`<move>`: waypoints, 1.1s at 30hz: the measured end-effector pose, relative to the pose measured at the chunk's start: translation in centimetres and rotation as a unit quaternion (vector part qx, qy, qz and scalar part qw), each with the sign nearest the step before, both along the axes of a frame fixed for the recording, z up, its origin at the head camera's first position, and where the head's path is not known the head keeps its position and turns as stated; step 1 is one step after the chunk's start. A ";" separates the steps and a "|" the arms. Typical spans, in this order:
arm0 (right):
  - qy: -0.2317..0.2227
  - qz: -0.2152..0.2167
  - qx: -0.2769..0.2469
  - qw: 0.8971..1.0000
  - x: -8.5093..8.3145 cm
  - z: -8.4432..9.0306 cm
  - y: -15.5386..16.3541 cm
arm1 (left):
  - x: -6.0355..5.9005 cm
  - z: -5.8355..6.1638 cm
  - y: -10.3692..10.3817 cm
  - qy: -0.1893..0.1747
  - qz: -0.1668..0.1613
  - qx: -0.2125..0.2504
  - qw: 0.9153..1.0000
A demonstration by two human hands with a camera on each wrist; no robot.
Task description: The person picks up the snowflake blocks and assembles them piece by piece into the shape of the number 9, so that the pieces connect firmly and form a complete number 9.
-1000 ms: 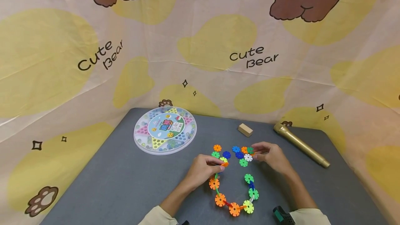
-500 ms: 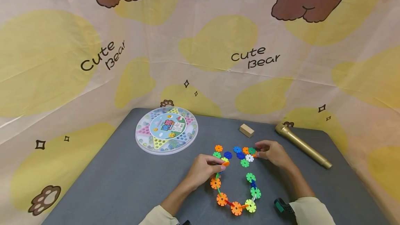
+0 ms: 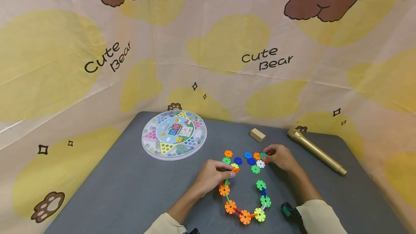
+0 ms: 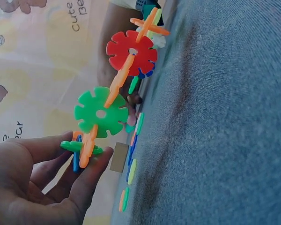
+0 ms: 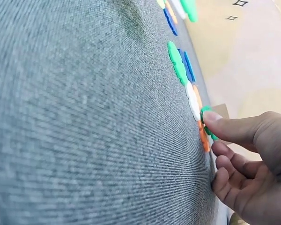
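On the grey felt-covered table (image 3: 130, 190), the left hand (image 3: 211, 176) pinches the upper end of a curved chain of interlocked plastic snowflake discs (image 3: 243, 205). Its grip is nearly closed: thumb and fingertips squeeze an orange disc (image 4: 87, 147) slotted across a green one, with a blue piece tucked behind (the left wrist view shows this best). From there the chain runs on through a green disc (image 4: 101, 112) and a red disc (image 4: 131, 50), each joined by edge-on orange pieces. Seen from the head camera, the chain lies in a U on the table in front of the person, its other end near the loose pile.

The right hand (image 3: 281, 157) is at the right edge of a small cluster of loose flat snowflake discs (image 3: 250, 160) in blue, orange, white and green, lying just beyond the chain. Its grip is partly closed: the thumb tip presses on a green disc (image 5: 207, 123) at the near end of the row, and the other fingers (image 5: 234, 168) curl below it. Whether they actually clasp the disc cannot be told.

Farther back on the table sit a round clear plastic case of marbles with a star-patterned board (image 3: 173, 134), a small pale wooden block (image 3: 257, 135) and a gold-coloured toy microphone (image 3: 316, 151).
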State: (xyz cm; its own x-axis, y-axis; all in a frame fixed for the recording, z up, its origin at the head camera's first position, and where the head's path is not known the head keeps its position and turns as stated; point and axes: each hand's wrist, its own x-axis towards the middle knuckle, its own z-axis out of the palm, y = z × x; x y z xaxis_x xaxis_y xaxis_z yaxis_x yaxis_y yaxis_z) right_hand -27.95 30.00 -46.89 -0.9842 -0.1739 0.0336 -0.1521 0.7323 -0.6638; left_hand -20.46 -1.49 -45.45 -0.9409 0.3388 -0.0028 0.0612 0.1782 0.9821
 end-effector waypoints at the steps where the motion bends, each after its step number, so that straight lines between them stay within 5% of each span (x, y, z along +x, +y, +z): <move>1: 0.000 -0.005 -0.005 1.000 0.1 0.0 0.0 | 0.0 0.0 0.0 0.001 0.000 0.000 1.000; 7: -0.002 -0.022 -0.024 0.999 1.5 0.5 -0.4 | 0.1 0.3 0.0 0.005 0.002 -0.002 1.000; 16: -0.036 0.013 -0.080 0.996 3.7 1.5 -2.6 | -0.1 0.2 -0.1 0.009 0.000 -0.014 1.000; 25: -0.084 0.070 -0.154 0.982 5.1 2.4 -5.1 | -0.2 -0.1 -0.1 0.000 0.001 -0.006 1.000; 33: -0.117 0.060 -0.211 0.969 6.2 3.4 -6.5 | -0.3 -0.2 0.0 0.000 0.006 -0.010 1.000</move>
State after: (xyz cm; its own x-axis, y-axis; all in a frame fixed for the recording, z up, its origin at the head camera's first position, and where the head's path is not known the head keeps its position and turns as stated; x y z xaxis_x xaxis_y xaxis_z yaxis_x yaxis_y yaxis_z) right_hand -21.73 23.53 -43.48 -0.9468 -0.3077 -0.0940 -0.0294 0.3739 -0.9270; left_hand -20.71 -1.53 -45.66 -0.9448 0.3274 -0.0090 0.0593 0.1979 0.9784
